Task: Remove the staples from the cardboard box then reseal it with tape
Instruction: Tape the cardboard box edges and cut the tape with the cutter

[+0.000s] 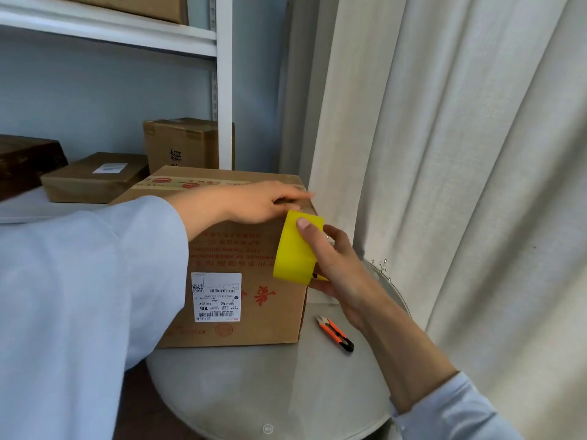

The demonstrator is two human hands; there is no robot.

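Left sleeve: a wide pale blue sleeve (pixel 79 296) fills the lower left and crosses in front of the near left part of the box
Shelf: a white metal shelf unit (pixel 224 84) stands behind, with a dark box (pixel 25 160), a flat brown parcel (pixel 95 177) bearing a white label, and a taller carton (pixel 187 144) on its lower board
Cardboard box: the cardboard box (pixel 241 300) sits on a round grey table (pixel 270 385), flaps down; red print runs upside down across its top and a white shipping label (pixel 217 296) is stuck near its front edge; a strip of printed tape (pixel 178 183) lies along the far side of the top
Left hand: the left hand (pixel 254 201) lies flat on the box top near its right edge, fingers straight and pressing down, gripping nothing
Tape roll: the yellow tape roll (pixel 297 249) is held upright at the box's right edge, just below the left hand
Right hand: the right hand (pixel 336 268) grasps the roll, thumb laid over its outer face and fingers curled behind it
Cutter: an orange and black cutter (pixel 335 333) lies on the table, just right of the box and apart from it
Curtain: a pale pleated curtain (pixel 460 154) hangs along the right side
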